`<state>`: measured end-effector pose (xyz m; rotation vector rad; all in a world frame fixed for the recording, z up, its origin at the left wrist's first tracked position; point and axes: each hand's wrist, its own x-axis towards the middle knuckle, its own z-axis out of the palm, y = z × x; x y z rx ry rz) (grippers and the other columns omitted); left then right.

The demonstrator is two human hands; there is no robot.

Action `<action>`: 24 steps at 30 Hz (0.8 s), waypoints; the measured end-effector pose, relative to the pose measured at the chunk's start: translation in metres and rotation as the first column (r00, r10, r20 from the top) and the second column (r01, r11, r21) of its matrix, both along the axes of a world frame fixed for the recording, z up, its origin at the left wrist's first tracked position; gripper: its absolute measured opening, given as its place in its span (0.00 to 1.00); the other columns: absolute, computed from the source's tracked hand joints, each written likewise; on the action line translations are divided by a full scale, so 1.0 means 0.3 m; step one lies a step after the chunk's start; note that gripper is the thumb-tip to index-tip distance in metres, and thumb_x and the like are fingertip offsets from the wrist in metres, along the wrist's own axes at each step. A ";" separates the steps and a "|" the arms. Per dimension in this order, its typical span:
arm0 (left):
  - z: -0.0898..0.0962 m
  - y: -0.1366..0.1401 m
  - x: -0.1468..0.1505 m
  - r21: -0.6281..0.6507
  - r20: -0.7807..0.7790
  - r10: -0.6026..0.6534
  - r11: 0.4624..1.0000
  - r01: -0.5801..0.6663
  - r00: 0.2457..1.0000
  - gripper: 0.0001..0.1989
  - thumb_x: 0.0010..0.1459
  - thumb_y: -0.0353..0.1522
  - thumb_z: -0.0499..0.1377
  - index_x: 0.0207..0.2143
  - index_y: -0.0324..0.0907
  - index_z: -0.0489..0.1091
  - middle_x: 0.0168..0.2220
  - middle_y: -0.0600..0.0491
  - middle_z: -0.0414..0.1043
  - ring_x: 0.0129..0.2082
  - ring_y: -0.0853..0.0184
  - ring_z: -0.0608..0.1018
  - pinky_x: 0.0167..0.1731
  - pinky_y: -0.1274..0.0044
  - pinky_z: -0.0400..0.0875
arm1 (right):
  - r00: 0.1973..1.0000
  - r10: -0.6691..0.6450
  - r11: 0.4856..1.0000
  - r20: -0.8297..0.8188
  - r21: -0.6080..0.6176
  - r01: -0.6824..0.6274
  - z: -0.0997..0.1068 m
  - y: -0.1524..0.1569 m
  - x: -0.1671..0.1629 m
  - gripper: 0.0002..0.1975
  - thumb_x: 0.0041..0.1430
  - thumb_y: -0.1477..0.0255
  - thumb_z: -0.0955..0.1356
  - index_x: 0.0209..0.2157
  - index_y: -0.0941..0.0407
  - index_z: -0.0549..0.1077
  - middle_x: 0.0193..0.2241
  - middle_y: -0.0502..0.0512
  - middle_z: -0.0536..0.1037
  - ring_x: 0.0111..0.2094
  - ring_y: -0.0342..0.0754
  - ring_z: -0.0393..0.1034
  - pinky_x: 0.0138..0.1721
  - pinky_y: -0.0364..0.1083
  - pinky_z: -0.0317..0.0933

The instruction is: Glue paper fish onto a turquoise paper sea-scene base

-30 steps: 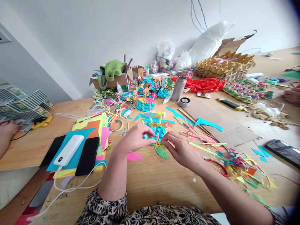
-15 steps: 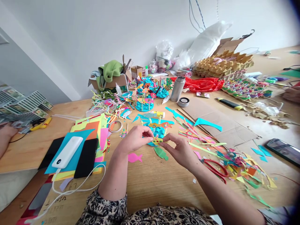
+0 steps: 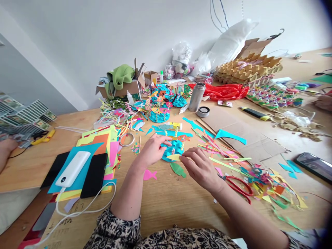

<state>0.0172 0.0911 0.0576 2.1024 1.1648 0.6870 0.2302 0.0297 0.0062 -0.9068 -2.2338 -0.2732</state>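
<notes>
My right hand (image 3: 201,166) pinches a yellow paper fish (image 3: 173,157) at its right end; the fish is tilted, and its plain side shows. Just beyond it on the table is a round blue egg-carton piece (image 3: 176,147), with twisted pale-yellow stems and an orange paper fish (image 3: 183,138) at its back. My left hand (image 3: 153,148) reaches over the left side of this piece, fingers stretched out; whether they touch it I cannot tell. Nearer to me lie a green paper fish (image 3: 177,169) and a pink paper fish (image 3: 149,174).
Red-handled scissors (image 3: 238,185) and paper scraps (image 3: 261,183) lie on the right. A steel bottle (image 3: 197,97) stands behind, near decorated blue pieces (image 3: 158,117). On the left, a white power bank (image 3: 75,167) and a black phone (image 3: 94,174) rest on coloured paper. Another person's hand (image 3: 7,148) is at far left.
My left hand has let go of the yellow paper fish and moved up over the blue piece. My right hand keeps the fish, now turned so its spotted side no longer shows.
</notes>
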 end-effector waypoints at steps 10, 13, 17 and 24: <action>0.019 -0.008 0.025 0.031 -0.059 -0.035 0.999 0.036 0.998 0.26 0.52 0.16 0.48 0.49 0.42 0.71 0.38 0.52 0.78 0.51 0.65 0.73 0.51 0.71 0.67 | 0.999 0.025 0.998 -0.034 -0.060 -0.027 -0.003 0.015 -0.009 0.10 0.61 0.81 0.65 0.43 0.56 0.70 0.38 0.59 0.76 0.43 0.52 0.66 0.44 0.51 0.62; 0.019 -0.007 0.033 0.026 -0.097 -0.069 0.997 0.072 0.993 0.28 0.52 0.16 0.46 0.51 0.41 0.70 0.38 0.52 0.79 0.51 0.64 0.71 0.51 0.70 0.67 | 0.997 -0.001 0.994 -0.074 -0.106 -0.007 0.003 0.026 -0.019 0.06 0.62 0.79 0.65 0.40 0.56 0.70 0.33 0.57 0.76 0.39 0.50 0.66 0.40 0.50 0.61; 0.016 -0.005 0.036 0.038 -0.112 -0.082 0.995 0.087 0.990 0.26 0.53 0.19 0.46 0.53 0.39 0.68 0.39 0.53 0.80 0.51 0.61 0.69 0.53 0.67 0.64 | 0.982 -0.055 0.980 -0.178 -0.197 0.020 0.002 0.041 -0.028 0.03 0.63 0.76 0.65 0.36 0.56 0.70 0.29 0.54 0.75 0.34 0.49 0.66 0.36 0.48 0.59; 0.015 -0.009 0.040 0.181 -0.158 -0.021 0.982 0.050 0.987 0.26 0.51 0.20 0.48 0.51 0.42 0.69 0.38 0.53 0.80 0.53 0.60 0.69 0.59 0.61 0.54 | 0.955 -0.118 0.946 -0.273 -0.323 0.024 -0.012 0.068 -0.033 0.05 0.64 0.73 0.65 0.33 0.54 0.70 0.28 0.54 0.76 0.32 0.49 0.67 0.35 0.48 0.60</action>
